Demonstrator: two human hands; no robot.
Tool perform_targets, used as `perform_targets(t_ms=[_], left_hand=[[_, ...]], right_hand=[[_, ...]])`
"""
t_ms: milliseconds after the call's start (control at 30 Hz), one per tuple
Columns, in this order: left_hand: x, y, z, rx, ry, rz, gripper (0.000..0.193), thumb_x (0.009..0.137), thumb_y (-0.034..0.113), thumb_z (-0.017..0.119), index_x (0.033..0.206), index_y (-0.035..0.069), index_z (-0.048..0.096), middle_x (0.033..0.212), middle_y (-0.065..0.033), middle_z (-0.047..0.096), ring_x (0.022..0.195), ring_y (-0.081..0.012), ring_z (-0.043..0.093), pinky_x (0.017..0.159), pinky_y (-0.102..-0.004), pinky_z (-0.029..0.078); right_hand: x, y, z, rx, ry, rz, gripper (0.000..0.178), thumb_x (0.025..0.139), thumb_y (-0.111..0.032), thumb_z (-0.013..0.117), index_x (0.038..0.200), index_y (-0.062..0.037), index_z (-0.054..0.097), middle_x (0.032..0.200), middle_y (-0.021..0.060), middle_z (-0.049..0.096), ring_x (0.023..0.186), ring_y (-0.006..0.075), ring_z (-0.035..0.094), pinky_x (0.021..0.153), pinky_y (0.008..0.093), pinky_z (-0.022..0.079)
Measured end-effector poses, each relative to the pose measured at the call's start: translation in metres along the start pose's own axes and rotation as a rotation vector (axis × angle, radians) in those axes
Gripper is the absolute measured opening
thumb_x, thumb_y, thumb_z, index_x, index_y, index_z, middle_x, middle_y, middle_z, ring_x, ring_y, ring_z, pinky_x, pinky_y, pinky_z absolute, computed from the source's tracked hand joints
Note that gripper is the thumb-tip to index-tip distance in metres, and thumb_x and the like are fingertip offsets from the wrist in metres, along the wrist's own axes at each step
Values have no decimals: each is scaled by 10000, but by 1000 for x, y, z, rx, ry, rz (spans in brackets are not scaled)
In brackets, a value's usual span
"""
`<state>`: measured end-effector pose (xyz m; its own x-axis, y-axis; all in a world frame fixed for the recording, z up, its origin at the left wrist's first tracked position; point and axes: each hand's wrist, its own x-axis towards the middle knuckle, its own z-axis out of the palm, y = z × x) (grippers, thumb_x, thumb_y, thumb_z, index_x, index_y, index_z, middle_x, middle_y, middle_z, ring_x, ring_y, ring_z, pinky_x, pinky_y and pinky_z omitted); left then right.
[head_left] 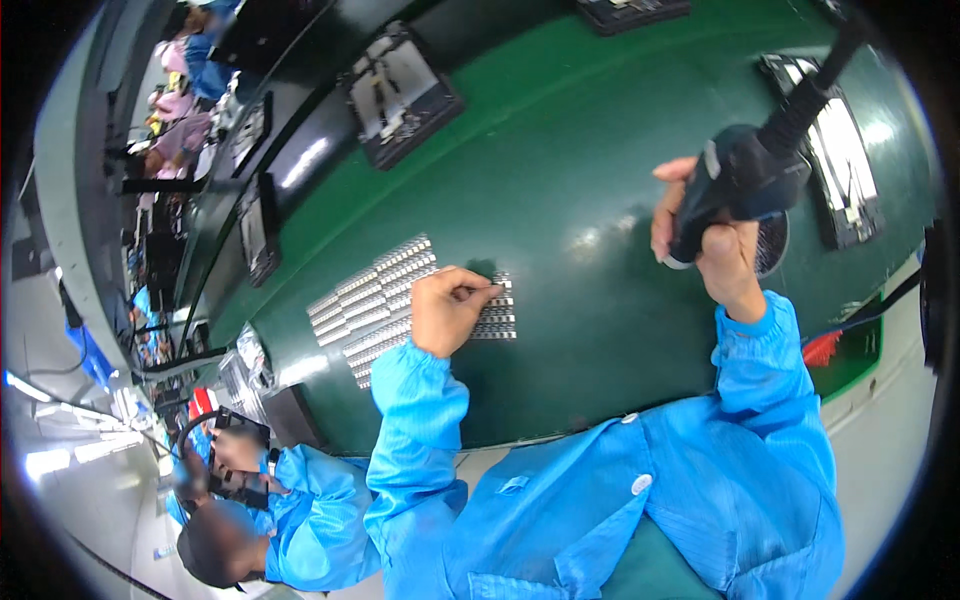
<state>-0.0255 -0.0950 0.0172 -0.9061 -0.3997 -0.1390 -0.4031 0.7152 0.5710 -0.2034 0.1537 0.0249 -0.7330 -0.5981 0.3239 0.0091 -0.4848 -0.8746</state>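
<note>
My left hand [447, 308] is closed in a pinch over a sheet of small silvery parts in rows [497, 322], at its upper right end. Whatever sits between the fingertips is too small to make out. More strips of these parts [370, 295] lie to the left of the hand, partly covered by it. In my right hand [728, 258] is a black corded electric screwdriver [735, 175], held above the table. Its tip is hidden. Just beyond that wrist, a round dish with dark contents [772, 245] shows in part.
Black trays with device parts lie at the far left [395, 95] and far right [830, 150] of the green table [590, 360]. A green bin with something red [850, 350] stands at the right edge. A co-worker in blue [315, 510] sits at lower left.
</note>
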Motion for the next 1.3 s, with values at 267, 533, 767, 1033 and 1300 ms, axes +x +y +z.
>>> perform_targets(t_ms=[267, 533, 767, 1033, 1300], left_hand=[[8, 17, -9, -743, 153, -119, 143, 780, -94, 646, 826, -5, 543, 834, -106, 639, 694, -118, 624, 623, -244, 537], [87, 40, 17, -678, 104, 94, 105, 846, -74, 559, 928, -92, 623, 892, -145, 650, 762, -202, 664, 693, -268, 544], [193, 72, 55, -503, 126, 288, 170, 818, -56, 561, 955, -58, 661, 991, -144, 667, 920, -202, 651, 803, -297, 511], [283, 139, 64, 313, 161, 607, 734, 655, 318, 786, 1234, -24, 492, 1331, -205, 452, 1245, -344, 420, 1022, -543, 291], [311, 143, 37, 749, 179, 842, 746, 630, 184, 736, 1291, 46, 417, 1356, -133, 437, 1230, -272, 436, 1056, -515, 267]], right_hand=[[0, 9, -2, 34, 27, -55, 458, 808, -359, 685, 1014, 25, 544, 671, 47, 568, 551, 83, 535, 496, 228, 447], [7, -1, -4, -41, -15, -85, 340, 787, -248, 723, 883, 20, 536, 664, 23, 554, 561, 51, 454, 479, 219, 351], [6, 6, -5, -122, -1, -180, 400, 780, -194, 728, 1032, 44, 528, 584, 11, 550, 467, 39, 458, 405, 208, 342], [5, -7, -8, -96, -82, -131, 432, 780, -262, 735, 1020, 25, 518, 659, 83, 608, 518, 174, 590, 462, 281, 432], [2, -9, -13, -82, -109, -115, 393, 839, -286, 665, 1016, 33, 519, 676, 127, 641, 527, 218, 610, 466, 315, 434]])
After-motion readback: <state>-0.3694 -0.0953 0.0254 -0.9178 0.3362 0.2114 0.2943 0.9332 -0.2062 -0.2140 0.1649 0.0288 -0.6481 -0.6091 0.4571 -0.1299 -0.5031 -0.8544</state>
